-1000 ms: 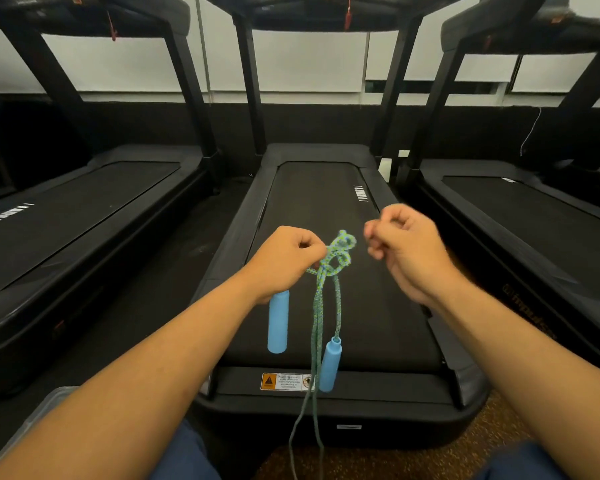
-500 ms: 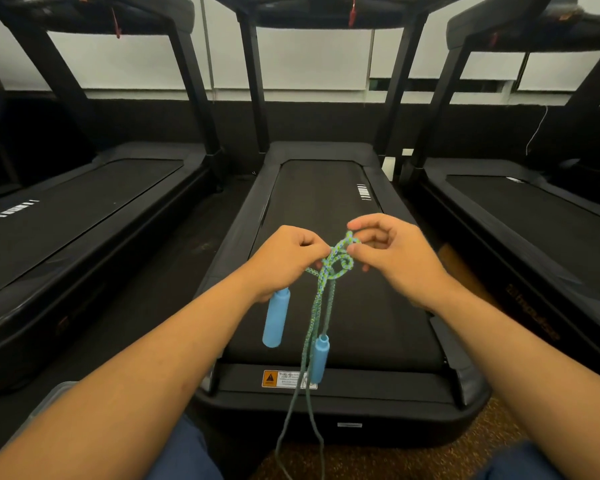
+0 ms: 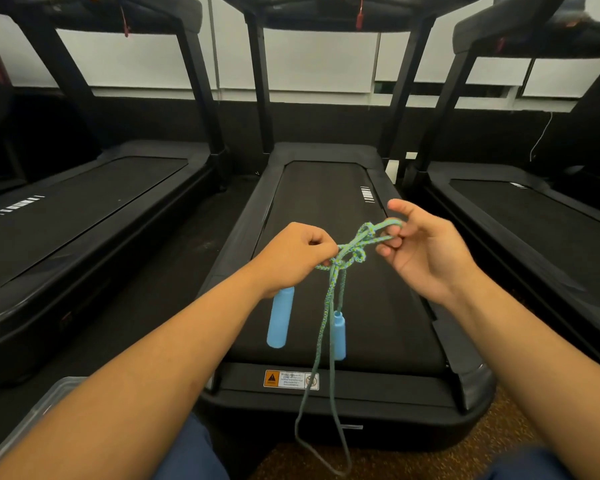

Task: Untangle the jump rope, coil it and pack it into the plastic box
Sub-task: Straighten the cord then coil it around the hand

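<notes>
A green-blue braided jump rope [image 3: 329, 306] is knotted in mid-air between my hands. My left hand [image 3: 295, 258] is closed on the rope just left of the knot [image 3: 352, 252], and one light-blue handle [image 3: 280, 317] sticks down from under that fist. My right hand [image 3: 426, 251] pinches a loop of the rope drawn out of the knot to the right. The second blue handle [image 3: 339, 336] dangles below the knot. A long loop of rope hangs down toward the floor. The clear plastic box [image 3: 45, 407] shows only as a corner at the lower left, partly behind my left arm.
I face the rear end of a black treadmill [image 3: 326, 188], with a warning label [image 3: 291, 379] on its back edge. Two more treadmills [image 3: 66, 202] stand on either side. Brown carpet [image 3: 465, 455] lies by my knees.
My right hand closed in on the knot, took a loop, and has pulled it out to the right. The left hand stayed put. The hanging handles swung slightly.
</notes>
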